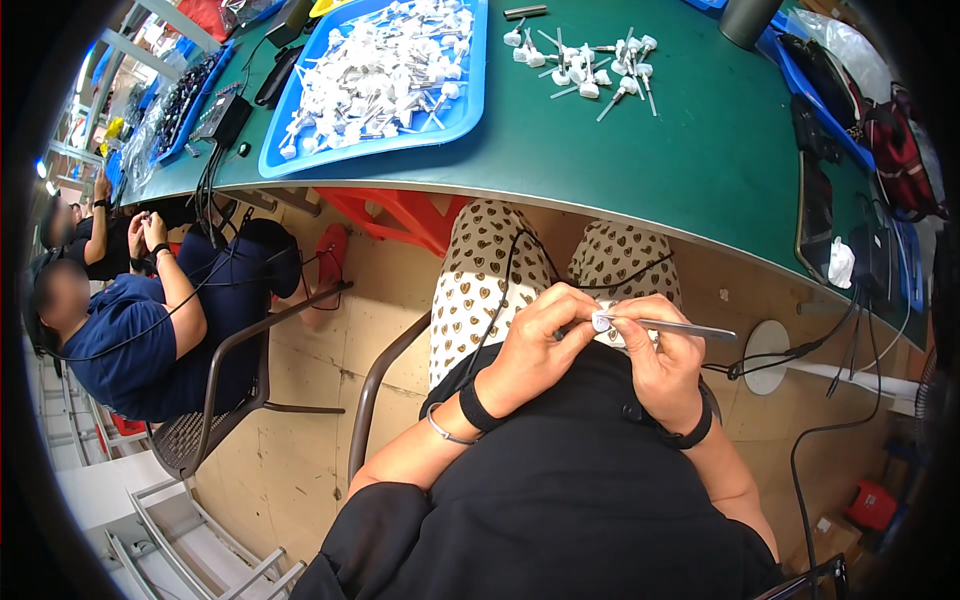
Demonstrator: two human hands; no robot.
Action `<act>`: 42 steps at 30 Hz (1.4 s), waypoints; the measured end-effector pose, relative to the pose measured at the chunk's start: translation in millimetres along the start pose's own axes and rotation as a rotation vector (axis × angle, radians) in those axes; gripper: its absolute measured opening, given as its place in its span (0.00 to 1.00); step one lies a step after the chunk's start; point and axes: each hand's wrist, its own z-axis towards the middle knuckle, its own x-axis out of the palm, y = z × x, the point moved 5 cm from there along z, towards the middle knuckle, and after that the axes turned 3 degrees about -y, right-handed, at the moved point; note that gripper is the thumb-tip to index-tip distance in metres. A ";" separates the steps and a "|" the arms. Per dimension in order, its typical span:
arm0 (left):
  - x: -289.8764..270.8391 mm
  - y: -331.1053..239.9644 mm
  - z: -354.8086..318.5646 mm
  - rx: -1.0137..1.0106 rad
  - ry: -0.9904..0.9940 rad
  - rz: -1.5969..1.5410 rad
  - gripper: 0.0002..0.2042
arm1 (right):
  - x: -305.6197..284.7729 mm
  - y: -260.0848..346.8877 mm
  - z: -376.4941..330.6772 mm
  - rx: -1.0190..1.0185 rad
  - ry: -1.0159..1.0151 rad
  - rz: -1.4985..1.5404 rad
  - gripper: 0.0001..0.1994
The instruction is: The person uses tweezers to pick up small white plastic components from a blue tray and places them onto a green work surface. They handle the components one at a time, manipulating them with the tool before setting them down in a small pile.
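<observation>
The left hand (535, 352) pinches a small white part (601, 321), the right hand (664, 368) a slim metal tool (692, 328); slackening could drop either one.

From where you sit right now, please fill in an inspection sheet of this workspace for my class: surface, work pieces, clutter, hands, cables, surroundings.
Surface: green table, with a curved front edge in this fisheye view.
Work pieces: white parts heaped in a blue tray; loose white parts right of it.
Clutter: maroon bag at right.
Hands: left hand pinches a small white piece; right hand holds a slim metal tool.
Cables: black cables hang at the table's left.
Surroundings: seated co-worker, left.
</observation>
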 end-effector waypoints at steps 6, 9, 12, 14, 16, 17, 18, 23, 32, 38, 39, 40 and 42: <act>-0.1 -0.5 0.2 0.001 0.000 -0.011 0.04 | -1.0 -2.1 -1.4 0.052 -0.034 0.080 0.03; -0.6 -1.9 1.4 -0.022 -0.006 -0.028 0.04 | -1.0 -5.4 -3.6 0.104 -0.077 0.172 0.03; -0.4 -0.5 1.2 -0.034 -0.010 -0.037 0.03 | -0.6 -4.3 -2.5 0.077 -0.074 0.161 0.03; -0.6 -0.4 1.0 -0.031 -0.011 -0.035 0.03 | 0.0 -2.6 -0.9 0.066 -0.056 0.132 0.04; -0.6 -1.5 1.5 -0.022 -0.008 -0.031 0.03 | -0.3 -3.3 -0.7 0.050 -0.044 0.113 0.04; -0.4 -1.6 1.6 -0.018 -0.006 -0.028 0.03 | -0.2 -3.5 -0.6 0.043 -0.038 0.103 0.03; -0.2 -1.7 1.6 -0.015 -0.005 -0.025 0.04 | 0.1 -3.1 -0.2 0.039 -0.037 0.098 0.03; -0.3 -0.2 1.0 0.003 0.003 -0.010 0.04 | 0.1 -4.7 -1.9 0.042 -0.038 0.084 0.03; -0.5 -0.8 0.2 0.006 0.004 0.002 0.04 | 0.8 -3.3 -1.6 0.073 -0.030 0.073 0.03; -0.6 -0.4 0.1 -0.006 0.001 -0.001 0.04 | 0.7 -4.0 -2.1 0.071 -0.035 0.069 0.03; -0.6 -0.1 -0.2 -0.008 0.002 -0.002 0.04 | 0.6 -3.9 -2.3 0.078 -0.033 0.067 0.03; -0.6 0.1 -0.5 -0.011 0.004 -0.004 0.04 | 0.4 -3.4 -2.6 0.085 -0.031 0.065 0.03; -0.6 0.7 -0.7 -0.014 0.008 0.000 0.04 | 0.4 -2.6 -2.2 0.091 -0.029 0.063 0.03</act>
